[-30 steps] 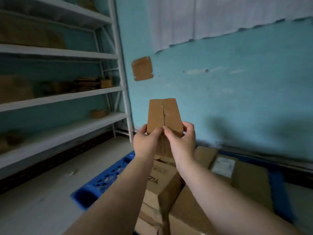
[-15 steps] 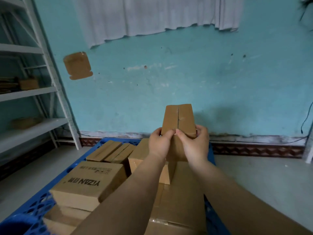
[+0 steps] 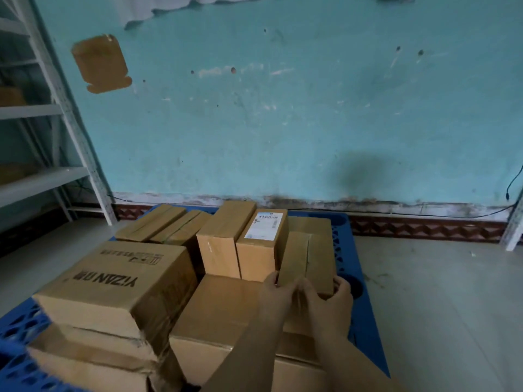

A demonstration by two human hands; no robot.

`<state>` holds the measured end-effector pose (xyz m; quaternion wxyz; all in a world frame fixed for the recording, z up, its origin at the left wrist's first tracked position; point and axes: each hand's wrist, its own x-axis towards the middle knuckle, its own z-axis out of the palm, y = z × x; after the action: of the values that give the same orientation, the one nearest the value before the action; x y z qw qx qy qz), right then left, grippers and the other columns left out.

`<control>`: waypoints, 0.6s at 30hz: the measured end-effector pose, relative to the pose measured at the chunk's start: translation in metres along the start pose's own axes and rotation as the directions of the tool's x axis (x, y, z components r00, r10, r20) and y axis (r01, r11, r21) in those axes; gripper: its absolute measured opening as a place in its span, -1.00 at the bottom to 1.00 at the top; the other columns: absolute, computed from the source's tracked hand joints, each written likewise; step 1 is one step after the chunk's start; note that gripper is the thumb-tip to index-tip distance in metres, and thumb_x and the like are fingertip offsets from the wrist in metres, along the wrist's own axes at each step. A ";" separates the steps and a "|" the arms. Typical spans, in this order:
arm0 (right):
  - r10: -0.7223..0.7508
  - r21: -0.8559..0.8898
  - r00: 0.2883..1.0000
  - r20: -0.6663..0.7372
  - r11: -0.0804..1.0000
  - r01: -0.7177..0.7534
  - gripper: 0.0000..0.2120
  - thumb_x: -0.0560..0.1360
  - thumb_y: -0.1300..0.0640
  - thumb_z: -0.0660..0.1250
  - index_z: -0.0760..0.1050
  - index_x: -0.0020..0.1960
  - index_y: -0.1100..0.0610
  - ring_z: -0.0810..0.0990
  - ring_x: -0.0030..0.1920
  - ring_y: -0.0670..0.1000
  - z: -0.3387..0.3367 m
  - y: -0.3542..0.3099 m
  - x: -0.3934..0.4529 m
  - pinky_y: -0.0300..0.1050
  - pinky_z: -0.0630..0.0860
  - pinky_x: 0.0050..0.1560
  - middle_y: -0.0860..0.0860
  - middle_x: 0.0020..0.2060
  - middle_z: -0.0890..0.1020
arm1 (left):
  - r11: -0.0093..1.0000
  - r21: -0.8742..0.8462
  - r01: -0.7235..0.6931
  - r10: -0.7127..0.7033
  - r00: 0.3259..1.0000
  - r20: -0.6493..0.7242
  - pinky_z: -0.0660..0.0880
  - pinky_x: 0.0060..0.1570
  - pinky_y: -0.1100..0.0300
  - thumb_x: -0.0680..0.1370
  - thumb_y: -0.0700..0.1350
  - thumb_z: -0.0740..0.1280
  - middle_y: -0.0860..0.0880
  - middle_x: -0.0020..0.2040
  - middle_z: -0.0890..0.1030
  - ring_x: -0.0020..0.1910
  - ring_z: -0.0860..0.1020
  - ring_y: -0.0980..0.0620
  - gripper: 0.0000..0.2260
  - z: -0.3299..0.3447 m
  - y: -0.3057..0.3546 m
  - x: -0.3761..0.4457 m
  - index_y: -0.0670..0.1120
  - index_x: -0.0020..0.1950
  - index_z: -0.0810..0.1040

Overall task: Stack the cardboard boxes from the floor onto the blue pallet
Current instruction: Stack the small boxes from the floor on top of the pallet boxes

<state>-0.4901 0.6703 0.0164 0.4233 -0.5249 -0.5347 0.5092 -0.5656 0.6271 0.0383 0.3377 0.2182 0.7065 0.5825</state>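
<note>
A small brown cardboard box (image 3: 308, 260) with a taped centre seam is held by its near end over the right side of the box stack. My left hand (image 3: 278, 292) grips its left near corner and my right hand (image 3: 329, 301) grips its right near corner. It lies beside a labelled box (image 3: 263, 244) and above a large flat box (image 3: 226, 315). The blue pallet (image 3: 346, 250) carries several boxes, among them a printed one (image 3: 119, 281) at the left. Whether the held box rests on the stack I cannot tell.
A turquoise wall (image 3: 283, 123) stands right behind the pallet. White metal shelving (image 3: 70, 117) rises at the left. Bare grey floor (image 3: 441, 301) spreads to the right of the pallet. A white post (image 3: 513, 224) and a black cable (image 3: 512, 185) are at the far right.
Both hands have lowered the small box from chest height down to the right side of the stack. My view has swung right and tilted down onto the pallet.
</note>
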 end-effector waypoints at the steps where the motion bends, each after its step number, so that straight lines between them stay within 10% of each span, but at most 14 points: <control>1: -0.002 -0.017 1.000 0.001 1.000 0.002 -0.34 0.36 -0.07 0.46 0.25 0.35 0.04 0.40 0.09 0.02 0.004 0.004 0.001 0.01 0.42 0.08 0.08 0.26 0.39 | 1.000 0.004 0.012 -0.012 1.000 0.010 0.52 -0.08 0.14 0.45 0.02 0.38 -0.01 -0.01 0.58 -0.02 0.54 0.01 -0.68 0.000 -0.004 0.002 0.00 0.17 0.48; 12: 0.079 -0.193 0.991 0.105 0.979 -0.058 -0.13 0.40 -0.13 0.41 0.02 0.52 0.11 0.27 0.43 0.19 0.045 -0.032 0.063 0.18 0.25 0.39 0.14 0.48 0.24 | 0.998 -0.015 -0.055 0.054 0.993 -0.102 0.43 0.24 0.00 0.43 -0.03 0.41 -0.01 0.21 0.47 0.14 0.47 0.03 -0.53 -0.031 0.045 0.031 -0.04 0.32 0.42; 18: -0.391 -0.352 0.907 0.156 0.836 0.421 -0.13 0.37 -0.12 0.44 0.09 0.51 0.13 -0.03 0.54 0.12 0.088 -0.093 0.035 0.23 -0.08 0.48 0.10 0.54 0.09 | 0.995 0.004 -0.099 0.095 0.945 -0.312 0.42 0.24 -0.06 0.47 -0.04 0.37 -0.05 0.29 0.44 0.22 0.44 -0.08 -0.51 -0.132 0.072 0.006 -0.03 0.38 0.35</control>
<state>-0.5919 0.7028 0.0953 0.3912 -0.4509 -0.7377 0.3152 -0.6723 0.5589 0.1188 0.1941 0.1559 0.7360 0.6295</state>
